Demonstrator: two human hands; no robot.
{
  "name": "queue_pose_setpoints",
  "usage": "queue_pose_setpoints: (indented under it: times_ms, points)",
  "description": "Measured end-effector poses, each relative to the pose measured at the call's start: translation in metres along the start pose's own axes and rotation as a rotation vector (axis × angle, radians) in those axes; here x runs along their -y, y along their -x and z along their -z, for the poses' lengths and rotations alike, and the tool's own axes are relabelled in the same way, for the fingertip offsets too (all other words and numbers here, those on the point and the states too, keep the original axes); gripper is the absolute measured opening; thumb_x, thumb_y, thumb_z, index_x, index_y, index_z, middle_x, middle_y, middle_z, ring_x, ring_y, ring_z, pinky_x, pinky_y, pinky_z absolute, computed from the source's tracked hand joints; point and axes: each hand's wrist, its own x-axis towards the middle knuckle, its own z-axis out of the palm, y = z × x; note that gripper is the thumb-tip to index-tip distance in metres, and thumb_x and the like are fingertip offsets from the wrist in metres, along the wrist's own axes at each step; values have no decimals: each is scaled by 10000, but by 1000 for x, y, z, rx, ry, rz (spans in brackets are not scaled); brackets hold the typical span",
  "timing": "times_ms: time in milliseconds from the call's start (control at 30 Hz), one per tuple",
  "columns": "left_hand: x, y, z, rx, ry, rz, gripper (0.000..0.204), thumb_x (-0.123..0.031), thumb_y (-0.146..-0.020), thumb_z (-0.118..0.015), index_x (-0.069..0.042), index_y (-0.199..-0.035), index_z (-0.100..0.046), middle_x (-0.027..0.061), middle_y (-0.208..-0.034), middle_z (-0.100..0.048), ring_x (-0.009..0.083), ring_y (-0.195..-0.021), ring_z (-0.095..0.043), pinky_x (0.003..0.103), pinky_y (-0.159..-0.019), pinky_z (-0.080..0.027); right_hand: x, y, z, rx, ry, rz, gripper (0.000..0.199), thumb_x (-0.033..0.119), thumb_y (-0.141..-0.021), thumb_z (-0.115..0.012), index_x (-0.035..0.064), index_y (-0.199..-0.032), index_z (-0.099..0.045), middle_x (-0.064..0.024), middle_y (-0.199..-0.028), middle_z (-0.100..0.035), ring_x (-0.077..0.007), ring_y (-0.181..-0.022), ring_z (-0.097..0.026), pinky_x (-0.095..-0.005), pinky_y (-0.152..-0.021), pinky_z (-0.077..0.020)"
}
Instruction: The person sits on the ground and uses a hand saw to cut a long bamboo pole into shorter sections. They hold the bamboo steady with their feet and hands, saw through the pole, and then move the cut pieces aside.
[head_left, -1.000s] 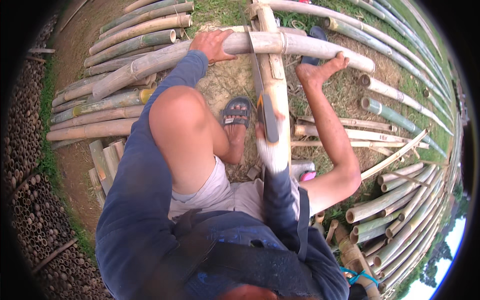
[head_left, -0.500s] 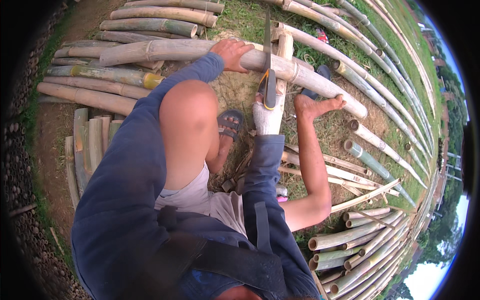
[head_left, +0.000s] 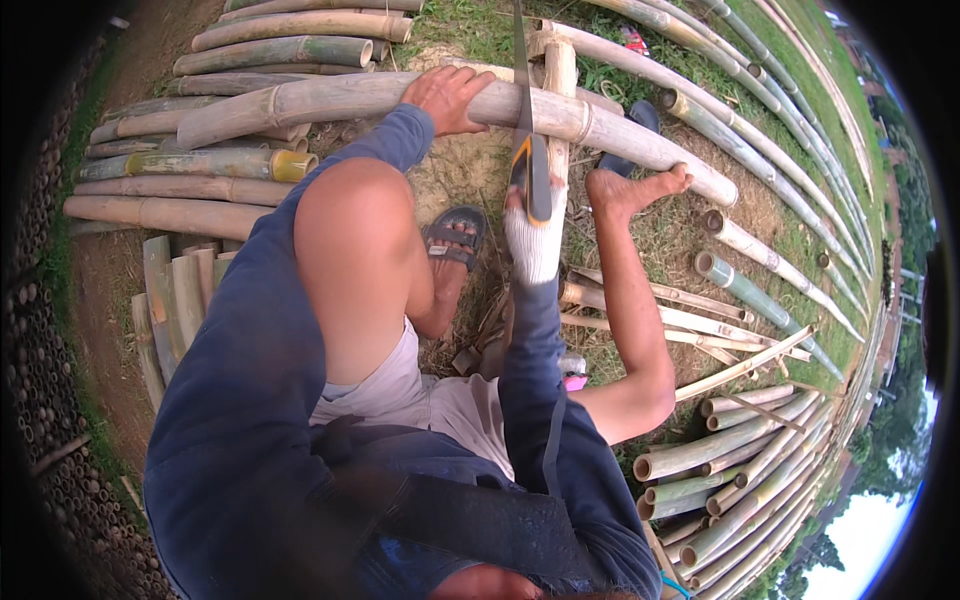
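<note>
My left hand (head_left: 448, 97) is bare and presses down on a long pale bamboo pole (head_left: 330, 100) that lies across a wooden support (head_left: 558, 70). My right hand (head_left: 533, 235), in a white glove, is shut on the yellow and black handle of a hand saw (head_left: 529, 172). The saw's blade runs up and away across the pole, just right of my left hand. My right bare foot (head_left: 630, 190) rests against the same pole further right. My left foot wears a dark sandal (head_left: 455, 235) on the ground below the pole.
Cut bamboo poles (head_left: 240, 160) are stacked at the upper left, and split slats (head_left: 175, 290) lie at the left. More poles (head_left: 740, 450) are piled at the lower right, and long ones (head_left: 790, 130) run along the right. A second sandal (head_left: 640, 115) lies beyond the pole.
My right hand has drawn the saw back toward me along the cut. My left hand stays on the pole. The view has shifted slightly to the right.
</note>
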Motion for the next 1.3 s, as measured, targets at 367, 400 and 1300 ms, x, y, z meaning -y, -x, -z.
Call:
queue_pose_setpoints:
  times_ms: [367, 400, 1300]
  points:
    - [4, 4, -13, -86, -88, -38, 927, -666, -760, -837, -194, -1503, -547, 87, -1260, -687, 294, -1163, -674, 430, -1052, -552, 114, 202, 91, 63, -13, -235, 514, 9, -914, -645, -33, -1399, -483, -114, -1206, -540, -173, -1061, -563, -328, -924, -507]
    - [4, 4, -15, -80, -83, -40, 928, -670, -762, -835, -196, -1505, -545, 85, -1263, -686, 293, -1162, -674, 429, -1055, -550, 118, 207, 95, 80, -6, -353, 518, 6, -909, -638, -37, -1402, -486, -129, -1226, -542, -196, -1094, -565, -345, -958, -496]
    - [-8, -4, 9, -164, 50, -51, 886, -544, -673, -925, -158, -1407, -614, 94, -1135, -687, 296, -1102, -672, 428, -969, -546, 4, -22, -16, -20, -52, -144, 492, 11, -920, -651, 12, -1385, -490, -165, -1192, -593, -269, -1075, -608, -367, -982, -499]
